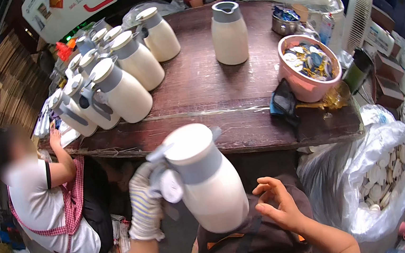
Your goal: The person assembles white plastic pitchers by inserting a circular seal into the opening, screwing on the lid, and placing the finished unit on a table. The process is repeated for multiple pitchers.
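Dark table ahead: gloved left hand grips a tilted jug, right hand hovers loosely spread.

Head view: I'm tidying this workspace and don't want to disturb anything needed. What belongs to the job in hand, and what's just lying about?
Likely the job:
- white jug in the gloved left grip
- lidded jugs on the table
- open-topped jug

Apparently just lying about:
- white fan
- dark bottle
- stacked cardboard

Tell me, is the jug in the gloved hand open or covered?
Covered: the jug has a white lid over its grey collar; whether it is fastened, I cannot tell.
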`<action>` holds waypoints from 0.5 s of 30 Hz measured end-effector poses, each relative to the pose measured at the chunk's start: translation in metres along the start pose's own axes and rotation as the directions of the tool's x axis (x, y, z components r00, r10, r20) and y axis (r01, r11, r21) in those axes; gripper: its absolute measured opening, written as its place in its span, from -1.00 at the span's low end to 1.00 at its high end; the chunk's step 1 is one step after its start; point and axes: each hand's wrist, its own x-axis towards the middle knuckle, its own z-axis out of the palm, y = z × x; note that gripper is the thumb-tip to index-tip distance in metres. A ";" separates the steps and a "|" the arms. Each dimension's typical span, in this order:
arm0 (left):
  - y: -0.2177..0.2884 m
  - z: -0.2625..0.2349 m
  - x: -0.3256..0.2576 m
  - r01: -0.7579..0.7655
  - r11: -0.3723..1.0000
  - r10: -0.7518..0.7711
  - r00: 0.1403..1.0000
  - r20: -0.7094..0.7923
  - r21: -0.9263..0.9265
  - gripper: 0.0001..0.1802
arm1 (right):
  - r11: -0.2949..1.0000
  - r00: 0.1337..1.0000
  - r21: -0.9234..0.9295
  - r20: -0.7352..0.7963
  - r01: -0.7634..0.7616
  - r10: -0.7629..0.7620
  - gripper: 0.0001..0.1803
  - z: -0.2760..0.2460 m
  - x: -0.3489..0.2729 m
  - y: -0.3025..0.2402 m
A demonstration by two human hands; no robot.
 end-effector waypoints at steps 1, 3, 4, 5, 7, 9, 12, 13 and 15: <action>0.002 -0.009 0.010 -0.103 0.995 0.103 0.993 -0.054 0.009 -0.59 | 0.999 0.999 0.032 -0.012 -0.032 0.032 -0.38 -0.002 0.003 0.008; 0.018 -0.006 0.030 -0.328 0.940 0.339 0.924 -0.175 0.089 -0.62 | 0.994 0.998 0.094 -0.025 -0.057 0.059 -0.40 -0.001 0.014 0.016; 0.020 -0.010 0.045 -0.374 0.913 0.402 0.892 -0.208 0.164 -0.62 | 0.986 0.994 0.151 -0.068 -0.073 0.084 -0.47 0.002 0.018 0.011; 0.014 -0.016 0.063 -0.390 0.893 0.440 0.862 -0.254 0.224 -0.61 | 0.990 0.994 0.124 -0.071 -0.068 0.077 -0.50 -0.001 0.024 0.009; -0.005 -0.038 0.106 -0.417 0.846 0.513 0.806 -0.295 0.331 -0.61 | 0.997 0.993 0.071 -0.106 -0.044 0.052 -0.58 -0.005 0.041 0.001; -0.016 -0.061 0.141 -0.444 0.682 0.671 0.695 -0.257 0.580 -0.63 | 1.000 0.998 0.002 -0.058 -0.007 0.007 -0.60 -0.012 0.069 -0.009; -0.023 -0.083 0.187 -0.393 0.808 0.567 0.719 -0.401 0.439 -0.65 | 0.995 0.997 -0.087 -0.050 0.054 -0.059 -0.59 -0.029 0.126 -0.015; -0.032 -0.092 0.200 -0.440 0.796 0.590 0.720 -0.367 0.416 -0.65 | 0.978 0.997 -0.202 -0.052 0.051 -0.062 -0.54 -0.039 0.149 -0.014; -0.040 -0.089 0.212 -0.477 0.779 0.612 0.717 -0.332 0.406 -0.65 | 0.739 0.981 -0.659 -0.010 0.139 -0.193 -0.43 -0.050 0.197 -0.036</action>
